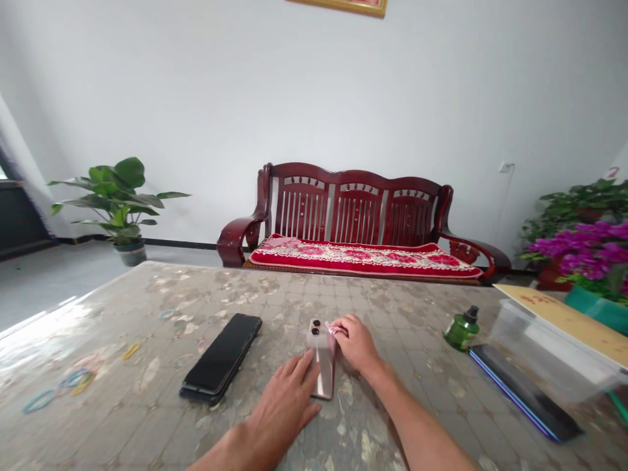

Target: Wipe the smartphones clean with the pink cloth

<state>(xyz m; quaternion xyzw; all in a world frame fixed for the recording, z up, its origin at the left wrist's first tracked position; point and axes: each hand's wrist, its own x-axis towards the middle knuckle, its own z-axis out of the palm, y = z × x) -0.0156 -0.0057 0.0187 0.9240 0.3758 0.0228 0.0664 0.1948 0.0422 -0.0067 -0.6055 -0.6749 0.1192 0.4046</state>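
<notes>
A pinkish-silver smartphone lies back side up on the table, its two round camera lenses at the far end. My left hand lies along the phone's left edge, fingers stretched out and touching it, thumb apart by the near end. Pinched in the fingers of my right hand is a small pale pink cloth, at the phone's upper right edge. Most of the cloth is hidden in the fingers. Left of my hands rests a black smartphone, screen up, on a dark item that may be a case.
On the right stand a green spray bottle, a dark flat case and a clear plastic box with a yellowish sheet on top. Several rubber bands lie at left. A wooden bench is beyond the patterned table.
</notes>
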